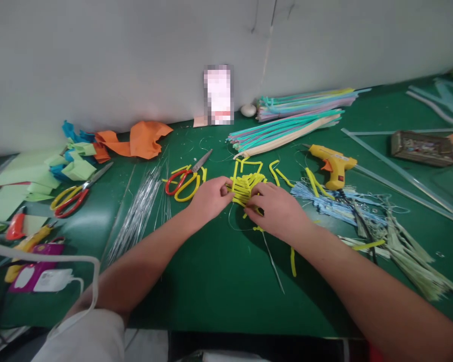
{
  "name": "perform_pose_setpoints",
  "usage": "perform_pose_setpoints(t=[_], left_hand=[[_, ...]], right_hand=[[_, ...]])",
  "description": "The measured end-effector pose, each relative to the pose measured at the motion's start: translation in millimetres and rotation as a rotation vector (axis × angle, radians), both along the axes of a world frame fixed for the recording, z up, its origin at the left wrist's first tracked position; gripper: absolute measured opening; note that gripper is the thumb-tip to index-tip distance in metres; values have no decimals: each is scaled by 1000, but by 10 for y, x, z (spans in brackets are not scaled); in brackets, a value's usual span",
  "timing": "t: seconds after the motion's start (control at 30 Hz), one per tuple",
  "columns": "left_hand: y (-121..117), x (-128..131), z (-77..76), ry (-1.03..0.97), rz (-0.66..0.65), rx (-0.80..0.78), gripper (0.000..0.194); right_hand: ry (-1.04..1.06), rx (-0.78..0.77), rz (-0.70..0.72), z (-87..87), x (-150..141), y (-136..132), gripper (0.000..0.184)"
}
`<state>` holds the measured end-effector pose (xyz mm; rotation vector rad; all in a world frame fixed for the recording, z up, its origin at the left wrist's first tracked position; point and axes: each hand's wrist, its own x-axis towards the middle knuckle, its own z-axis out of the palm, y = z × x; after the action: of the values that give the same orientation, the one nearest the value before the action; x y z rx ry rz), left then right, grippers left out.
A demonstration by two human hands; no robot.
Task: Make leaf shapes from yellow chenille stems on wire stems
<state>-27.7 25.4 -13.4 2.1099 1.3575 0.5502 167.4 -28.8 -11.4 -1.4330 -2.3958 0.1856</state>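
Chenille-stem piece (243, 189), yellow and left of the hot-glue gun (334, 162), sits with opposite edges clamped by the fingers of the left hand (213, 197) and right hand (277, 208), where an uneven tug could spring its folds loose.

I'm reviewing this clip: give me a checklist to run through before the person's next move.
1. Left hand at the yellow bundle: ok, fingers at its left edge.
2. Right hand at the bundle: ok, fingers at its right side.
3. Firmness of grip: cannot tell, the fingers hide the contact.
4. Scissors near the left hand, blades pointing away from it: ok.
5. Loose yellow piece gathered with the bundle: not ok, it lies apart near the right forearm.
6. Glue gun cool: cannot tell; it lies on the table.
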Motion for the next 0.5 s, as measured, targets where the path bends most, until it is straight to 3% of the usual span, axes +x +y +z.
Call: perform_pose_setpoints(t=[0.07, 0.2, 0.37, 0.5], left_hand=[[26, -9, 2, -12, -37, 65, 8], [47, -30, 1, -67, -177, 241, 8], [53, -46, -25, -108, -230, 166, 6], [57, -48, -13, -105, -221, 139, 6]], right_hand=[[-14, 29, -10, 2, -13, 4, 22], [-44, 88, -36, -4, -39, 22, 22], [-66, 57, -54, -22, -53, 46, 12], [-98, 60, -40, -42, -67, 84, 18]])
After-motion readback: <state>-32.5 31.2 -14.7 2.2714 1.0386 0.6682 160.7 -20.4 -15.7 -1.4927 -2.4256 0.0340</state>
